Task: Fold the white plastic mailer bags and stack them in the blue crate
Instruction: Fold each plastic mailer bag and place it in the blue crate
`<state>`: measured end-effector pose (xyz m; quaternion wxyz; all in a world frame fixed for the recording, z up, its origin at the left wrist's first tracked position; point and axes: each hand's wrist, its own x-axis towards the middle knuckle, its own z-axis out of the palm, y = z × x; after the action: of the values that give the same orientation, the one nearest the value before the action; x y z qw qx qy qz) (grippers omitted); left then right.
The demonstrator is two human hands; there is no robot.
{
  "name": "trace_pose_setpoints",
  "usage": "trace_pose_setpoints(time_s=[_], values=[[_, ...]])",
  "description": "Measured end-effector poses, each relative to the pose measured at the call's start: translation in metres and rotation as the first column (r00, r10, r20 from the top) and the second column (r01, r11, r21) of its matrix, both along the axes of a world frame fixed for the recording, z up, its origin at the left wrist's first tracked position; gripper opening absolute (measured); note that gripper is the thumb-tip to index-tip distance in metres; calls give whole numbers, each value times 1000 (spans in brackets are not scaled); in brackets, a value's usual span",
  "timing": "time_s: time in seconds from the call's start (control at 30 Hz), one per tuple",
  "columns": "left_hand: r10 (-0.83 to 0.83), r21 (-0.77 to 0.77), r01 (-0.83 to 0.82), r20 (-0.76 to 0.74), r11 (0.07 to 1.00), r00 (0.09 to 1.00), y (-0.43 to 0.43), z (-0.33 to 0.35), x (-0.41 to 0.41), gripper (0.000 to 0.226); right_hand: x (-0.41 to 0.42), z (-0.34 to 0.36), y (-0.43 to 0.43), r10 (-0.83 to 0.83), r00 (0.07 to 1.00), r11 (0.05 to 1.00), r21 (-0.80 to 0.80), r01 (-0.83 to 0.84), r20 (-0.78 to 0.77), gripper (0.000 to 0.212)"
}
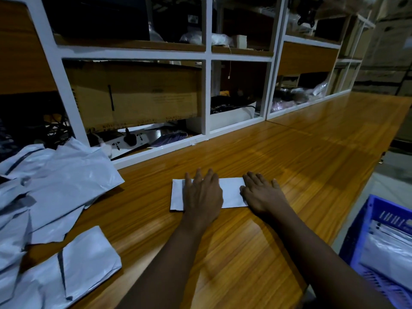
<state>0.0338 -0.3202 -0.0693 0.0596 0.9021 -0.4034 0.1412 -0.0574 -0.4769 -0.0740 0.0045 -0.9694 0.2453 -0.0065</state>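
Observation:
A folded white mailer bag (230, 191) lies flat on the wooden table (245, 253), in the middle. My left hand (202, 192) presses on its left half with straight fingers. Flat on the bag's right end rests my right hand (262, 194), partly on the table. A loose pile of unfolded white mailer bags (55, 188) covers the table's left side. The blue crate (361, 233) stands at the lower right, off the table's edge, with folded mailer bags (388, 248) inside.
White shelving (207, 94) runs along the table's far edge, holding a cardboard box (138, 97), a power strip (127, 141) and cables. The table stretches away to the far right. Stacked cartons fill the upper right background.

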Motion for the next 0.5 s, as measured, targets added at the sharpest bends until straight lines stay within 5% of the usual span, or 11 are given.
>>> trace_pose_setpoints(time_s=[0.23, 0.5], values=[[-63, 64, 70, -102, 996, 993, -46, 12, -29, 56, -6, 7, 5, 133, 991, 990, -35, -133, 7, 57], [-44, 101, 57, -127, 993, 991, -39, 2, -17, 57, -4, 7, 5, 86, 995, 996, 0, -86, -50, 57]])
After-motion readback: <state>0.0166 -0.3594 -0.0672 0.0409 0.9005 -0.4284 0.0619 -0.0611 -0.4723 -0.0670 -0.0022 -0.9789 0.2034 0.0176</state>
